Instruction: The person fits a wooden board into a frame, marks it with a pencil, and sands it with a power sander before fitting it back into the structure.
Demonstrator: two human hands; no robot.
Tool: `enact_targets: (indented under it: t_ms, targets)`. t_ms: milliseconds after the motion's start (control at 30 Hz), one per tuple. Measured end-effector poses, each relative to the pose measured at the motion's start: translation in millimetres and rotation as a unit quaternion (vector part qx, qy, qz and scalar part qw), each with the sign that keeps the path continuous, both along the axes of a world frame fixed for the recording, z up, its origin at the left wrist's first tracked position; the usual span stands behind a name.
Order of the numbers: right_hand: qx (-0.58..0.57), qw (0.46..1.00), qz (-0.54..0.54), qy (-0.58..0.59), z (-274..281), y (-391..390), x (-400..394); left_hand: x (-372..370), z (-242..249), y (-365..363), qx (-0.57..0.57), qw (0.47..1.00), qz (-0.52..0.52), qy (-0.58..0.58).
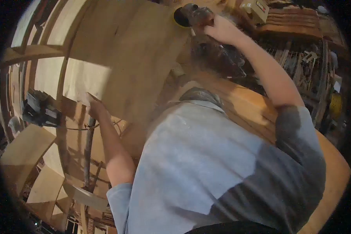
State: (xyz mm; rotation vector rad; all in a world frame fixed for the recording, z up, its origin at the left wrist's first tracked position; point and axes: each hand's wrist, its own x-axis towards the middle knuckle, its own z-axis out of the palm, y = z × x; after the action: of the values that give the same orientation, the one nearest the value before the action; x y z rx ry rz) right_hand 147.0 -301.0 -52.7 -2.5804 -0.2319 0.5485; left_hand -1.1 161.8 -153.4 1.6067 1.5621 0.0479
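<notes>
At the top, my right hand (pixel 221 31) is closed around the body of a dark power sander (pixel 199 15), whose round pad has a yellow rim. The pad sits at the right edge of a broad, curved wooden panel (pixel 128 50). A dark, bag-like part (pixel 214 58) hangs below the tool, partly in shadow. Over on the left, my left hand (pixel 91 106) grips the panel's lower edge, its fingertips blending into the pale wood.
A black work lamp (pixel 41 110) with a cable stands left of my left hand. Curved wooden ribs (pixel 31 54) run along the left side. Stacked boards (pixel 292 21), a small box (pixel 255 9) and a cluttered rack (pixel 300 58) lie at right. A dark pole (pixel 89 152) rises below my left hand.
</notes>
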Motion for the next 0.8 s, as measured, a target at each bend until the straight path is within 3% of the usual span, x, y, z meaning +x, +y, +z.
enact_targets:
  t_ms: [67,133,267,367,467,533,600,667,700,733,767,800]
  targets:
    - [0.021,0.996,-0.059,0.058,9,10,-8,6,20,-18,-0.014,0.998,0.046,-0.038]
    - [0.043,0.986,-0.114,0.116,19,31,-28,5,4,-9,0.006,0.998,0.043,-0.038]
    - [0.057,0.992,0.069,0.091,6,68,-82,0,-13,4,-0.011,0.996,0.052,-0.065]
    - [0.032,0.987,0.027,0.156,15,88,-118,-2,-11,7,0.020,0.999,0.013,0.031]
    - [0.038,0.991,0.042,0.120,30,73,-108,5,30,-21,0.066,0.996,-0.049,0.016]
    - [0.014,0.994,0.030,0.109,4,39,-91,-1,4,-5,0.016,1.000,-0.025,-0.006]
    - [0.076,0.994,-0.067,0.044,3,18,-73,-15,-51,36,-0.029,0.999,0.000,-0.030]
    - [0.092,0.991,-0.072,0.061,16,9,-55,-38,-114,82,0.111,0.939,-0.300,-0.128]
    - [0.106,0.989,-0.076,0.076,19,5,-47,-35,-71,54,0.113,0.940,-0.297,-0.128]
    - [0.108,0.989,-0.072,0.076,14,-2,-39,-19,-31,26,0.113,0.990,-0.070,-0.039]
    - [0.101,0.989,-0.081,0.070,8,-9,-31,24,-5,-9,0.104,0.980,0.161,0.053]
    - [0.093,0.990,-0.090,0.064,4,-13,-27,17,-9,-2,0.105,0.979,0.166,0.053]
